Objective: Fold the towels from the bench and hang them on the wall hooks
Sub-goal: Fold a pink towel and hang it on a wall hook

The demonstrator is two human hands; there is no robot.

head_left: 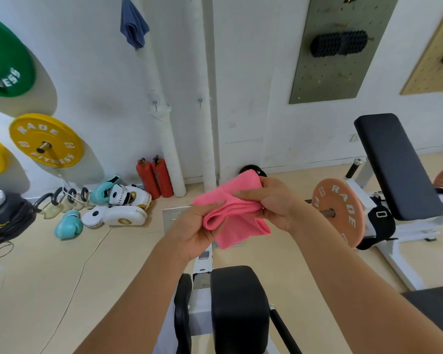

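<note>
A pink towel [234,208], folded into several layers, is held in the air in front of me above the bench. My left hand [195,231] pinches its left edge from below. My right hand [274,203] grips its right side, fingers curled over the top. A blue towel [133,25] hangs high on the white wall. Two bare metal wall hooks [154,104] [200,102] stick out of the wall lower down, beyond the pink towel. The black bench pad [238,307] lies straight below my arms.
Yellow and green weight plates [46,140] hang on the left wall. Boxing gloves and pads [118,203] and two red fire extinguishers [154,178] stand on the floor by the wall. An inclined bench [394,164] with an orange plate [339,212] is at the right.
</note>
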